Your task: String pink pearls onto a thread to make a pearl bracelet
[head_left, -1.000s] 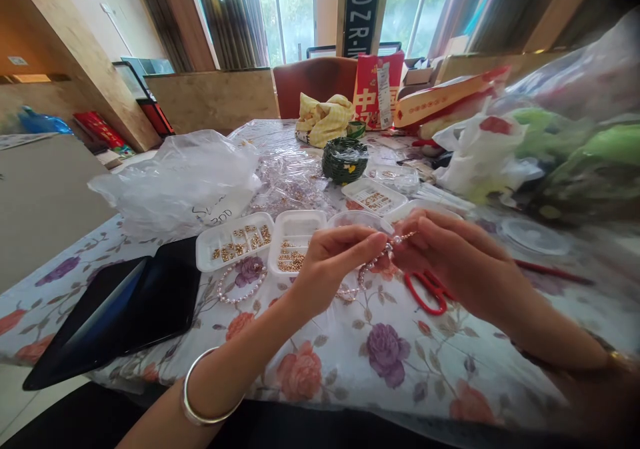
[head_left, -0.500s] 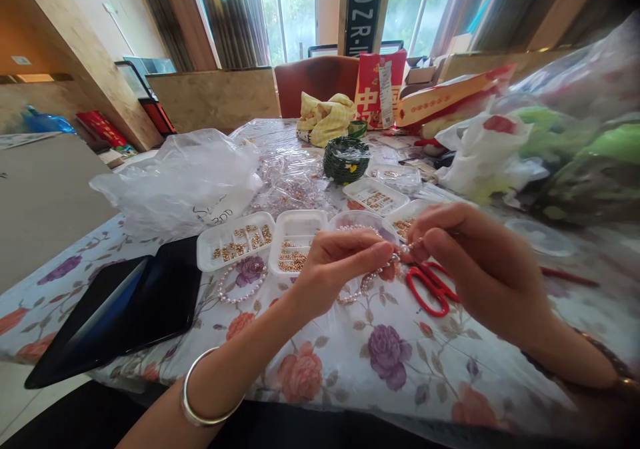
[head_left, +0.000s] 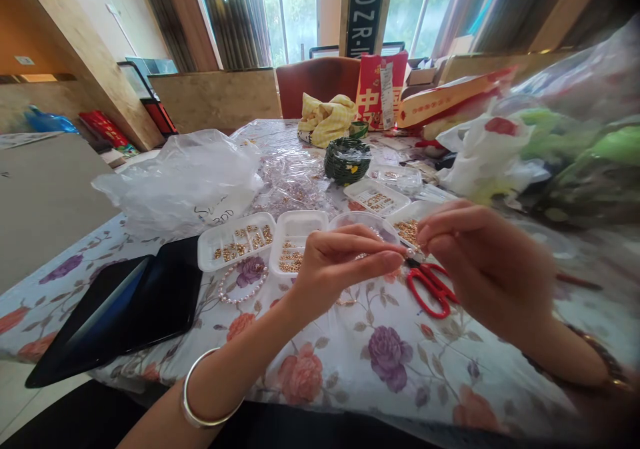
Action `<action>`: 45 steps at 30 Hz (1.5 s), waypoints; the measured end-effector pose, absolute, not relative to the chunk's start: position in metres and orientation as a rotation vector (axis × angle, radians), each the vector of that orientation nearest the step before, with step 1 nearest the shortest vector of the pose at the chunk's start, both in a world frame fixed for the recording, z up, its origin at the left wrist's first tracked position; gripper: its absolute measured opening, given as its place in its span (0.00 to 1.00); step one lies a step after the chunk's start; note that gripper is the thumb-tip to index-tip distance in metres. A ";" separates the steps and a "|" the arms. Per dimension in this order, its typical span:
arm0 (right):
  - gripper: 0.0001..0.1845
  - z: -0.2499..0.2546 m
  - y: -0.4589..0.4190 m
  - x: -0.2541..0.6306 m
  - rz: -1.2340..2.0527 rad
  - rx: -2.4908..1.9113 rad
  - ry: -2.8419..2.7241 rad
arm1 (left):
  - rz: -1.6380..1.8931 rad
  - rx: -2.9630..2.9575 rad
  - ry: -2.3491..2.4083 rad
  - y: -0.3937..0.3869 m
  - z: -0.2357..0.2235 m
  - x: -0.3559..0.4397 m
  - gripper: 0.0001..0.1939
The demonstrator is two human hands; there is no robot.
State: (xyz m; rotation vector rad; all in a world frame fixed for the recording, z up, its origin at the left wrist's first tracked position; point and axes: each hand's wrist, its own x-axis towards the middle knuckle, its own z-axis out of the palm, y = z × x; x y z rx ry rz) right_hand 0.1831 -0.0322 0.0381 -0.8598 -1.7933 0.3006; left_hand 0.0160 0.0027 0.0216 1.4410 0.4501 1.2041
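Note:
My left hand (head_left: 345, 262) is closed in a pinch on a pearl bead strand (head_left: 411, 253), with pale beads showing at its fingertips. The hand hides most of the strand; a few beads show behind and below it. Close on the right, my right hand (head_left: 485, 269) pinches thumb and finger together just above the strand's end; what lies in that pinch is too small and blurred to make out. Red-handled scissors (head_left: 431, 294) lie on the table under the gap between both hands. A finished-looking loop of pearl beads (head_left: 243, 282) lies to the left.
White trays with gold beads (head_left: 236, 242) (head_left: 290, 221) stand behind my hands, beside a round clear dish (head_left: 357, 218). Black tablet-like case (head_left: 120, 316) lies left. Farther back are a plastic bag (head_left: 180, 182), a green basket (head_left: 347, 162) and more bags (head_left: 495, 162) at right.
My right hand has shifted slightly and turned, its fingers now higher over the strand's end. My left fingertips have moved a little right, and less of the strand shows beneath them.

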 end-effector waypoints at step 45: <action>0.08 0.034 -0.027 0.175 0.631 -0.878 -1.696 | 1.800 1.993 0.285 0.001 0.020 0.022 0.08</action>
